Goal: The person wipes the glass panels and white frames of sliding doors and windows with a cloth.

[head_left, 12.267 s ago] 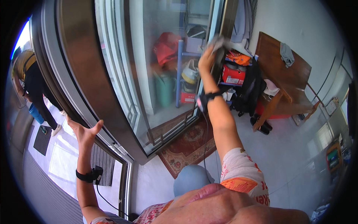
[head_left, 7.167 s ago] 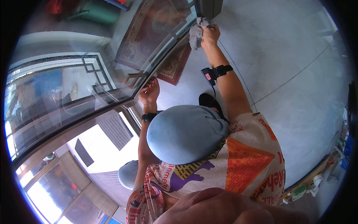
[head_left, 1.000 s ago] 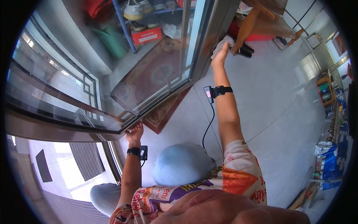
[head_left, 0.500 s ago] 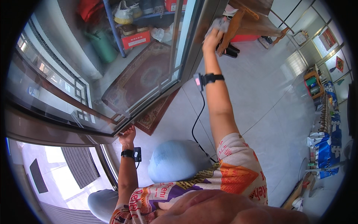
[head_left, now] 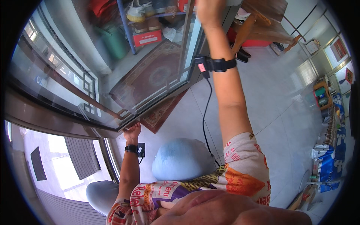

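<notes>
A glass door [head_left: 56,120] with a brown metal frame stands at an angle across the left and upper part of the head view. My left hand [head_left: 132,132] has its fingers curled on the lower edge of the frame. Stretched far up along the door's far stile, my right hand [head_left: 210,14] is blurred and cut off by the top edge. A pale grey bit of cloth [head_left: 234,2] shows beside it, but the fingers themselves are out of sight. Each wrist wears a black strap with a small box and a cable.
Through the glass I see a patterned rug [head_left: 148,69], a shoe rack [head_left: 129,30] and a green bin [head_left: 112,43]. A wooden bench [head_left: 270,28] stands at the far right with black shoes [head_left: 242,55] by it. Blue and white packages [head_left: 323,157] line the right wall.
My right hand has moved up and slightly left along the door frame, out to the picture's top edge. My left hand stays on the frame, and the view has shifted a little.
</notes>
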A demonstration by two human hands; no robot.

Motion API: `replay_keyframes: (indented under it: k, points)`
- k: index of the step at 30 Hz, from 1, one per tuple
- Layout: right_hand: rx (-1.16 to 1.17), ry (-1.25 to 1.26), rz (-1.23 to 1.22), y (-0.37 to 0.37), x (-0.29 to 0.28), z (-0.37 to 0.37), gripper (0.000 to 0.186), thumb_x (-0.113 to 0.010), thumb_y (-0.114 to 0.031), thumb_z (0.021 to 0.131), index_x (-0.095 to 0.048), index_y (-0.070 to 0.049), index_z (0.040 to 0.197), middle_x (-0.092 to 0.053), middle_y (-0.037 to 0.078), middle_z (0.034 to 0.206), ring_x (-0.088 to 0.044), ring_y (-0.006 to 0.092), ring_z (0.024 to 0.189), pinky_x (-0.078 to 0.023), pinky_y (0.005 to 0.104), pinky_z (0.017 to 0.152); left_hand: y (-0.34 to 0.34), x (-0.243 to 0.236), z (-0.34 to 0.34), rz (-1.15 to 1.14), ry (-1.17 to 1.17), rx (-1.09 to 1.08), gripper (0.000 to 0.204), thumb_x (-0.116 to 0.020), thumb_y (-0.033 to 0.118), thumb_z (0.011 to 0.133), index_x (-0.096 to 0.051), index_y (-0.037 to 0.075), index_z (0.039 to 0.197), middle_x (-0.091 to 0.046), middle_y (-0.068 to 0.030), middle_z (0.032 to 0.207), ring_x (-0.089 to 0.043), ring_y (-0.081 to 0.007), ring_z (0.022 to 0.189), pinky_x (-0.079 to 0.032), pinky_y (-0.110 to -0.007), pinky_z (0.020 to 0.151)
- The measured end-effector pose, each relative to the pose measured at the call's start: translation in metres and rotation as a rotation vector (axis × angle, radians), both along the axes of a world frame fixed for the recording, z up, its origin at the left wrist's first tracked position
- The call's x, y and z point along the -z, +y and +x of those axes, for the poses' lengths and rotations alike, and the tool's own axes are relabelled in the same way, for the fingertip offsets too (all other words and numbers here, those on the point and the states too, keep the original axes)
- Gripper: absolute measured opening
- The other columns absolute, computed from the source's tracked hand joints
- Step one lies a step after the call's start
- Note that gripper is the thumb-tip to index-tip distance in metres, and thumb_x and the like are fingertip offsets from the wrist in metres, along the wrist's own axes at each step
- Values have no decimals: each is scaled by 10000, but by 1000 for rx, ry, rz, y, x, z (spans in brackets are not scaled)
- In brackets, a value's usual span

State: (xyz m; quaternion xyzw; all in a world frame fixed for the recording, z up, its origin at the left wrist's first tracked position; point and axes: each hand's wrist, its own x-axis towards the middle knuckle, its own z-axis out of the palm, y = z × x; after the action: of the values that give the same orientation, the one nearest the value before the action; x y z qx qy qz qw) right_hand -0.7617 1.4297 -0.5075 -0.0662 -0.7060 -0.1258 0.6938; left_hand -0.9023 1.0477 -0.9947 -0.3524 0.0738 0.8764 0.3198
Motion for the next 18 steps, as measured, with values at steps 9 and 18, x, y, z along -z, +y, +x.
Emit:
replay_keyframes:
  k: [9,18]
  points:
    - [-193,-525,-376,-73,292,20,760,-721,-181,765,-469,-222,1480,-435,272,1469,-363,549,1347,-255,618,1141,2,1,-1,34,-22,8,562,-453,560,945,-678,104,1186,-685,-105,1228,-616,-310,1156,-427,-511,1049]
    - [-202,-48,-306,-22,87,-5,723,-570,-349,964,-274,-65,1560,-250,341,1554,-257,504,1434,-250,503,1172,-8,14,-5,5,51,45,598,-439,584,952,-656,89,1210,-677,-114,1241,-606,-317,1179,-405,-509,1070]
